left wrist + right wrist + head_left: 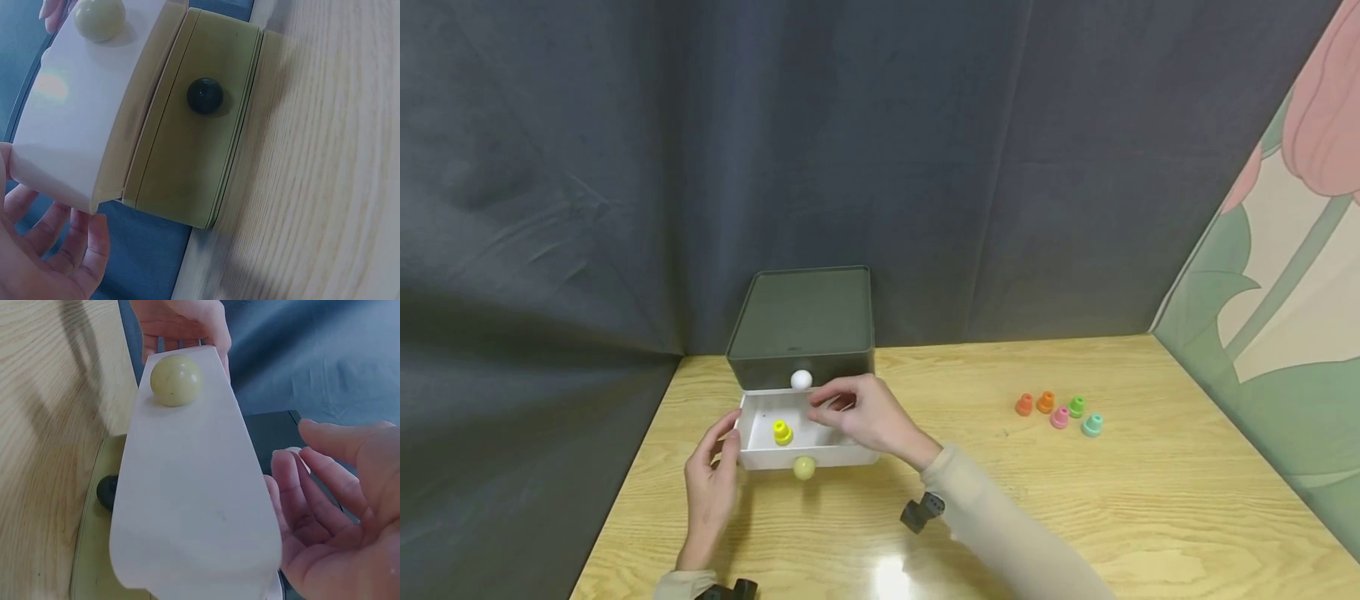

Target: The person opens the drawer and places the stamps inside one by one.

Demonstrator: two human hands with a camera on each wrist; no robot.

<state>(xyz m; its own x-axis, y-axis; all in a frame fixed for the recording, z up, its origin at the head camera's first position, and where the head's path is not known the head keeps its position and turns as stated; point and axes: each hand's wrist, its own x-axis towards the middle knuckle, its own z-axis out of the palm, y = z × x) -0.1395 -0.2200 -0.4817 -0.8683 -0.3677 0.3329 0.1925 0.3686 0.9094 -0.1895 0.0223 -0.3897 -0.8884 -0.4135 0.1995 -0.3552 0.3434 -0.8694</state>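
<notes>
A white drawer (842, 456) with a pale yellow-green knob (804, 468) is pulled out of a small dark green cabinet (805, 312). My left hand (710, 479) holds its left front corner, thumb on one side and fingers on the other, as the left wrist view shows. Inside the drawer stands a small yellow stepped cone (782, 432). Over the drawer's right half hovers my right hand (880, 417), fingers loosely bent and thumb apart from them. Nothing shows between those fingers in the right wrist view.
Several similar small cones, among them an orange one (1046, 402) and a teal one (1092, 425), stand to the right on the wooden table (970, 483). A white knob (801, 380) marks the upper drawer; a dark knob (205, 95) sits on the lower one. Dark curtain hangs behind.
</notes>
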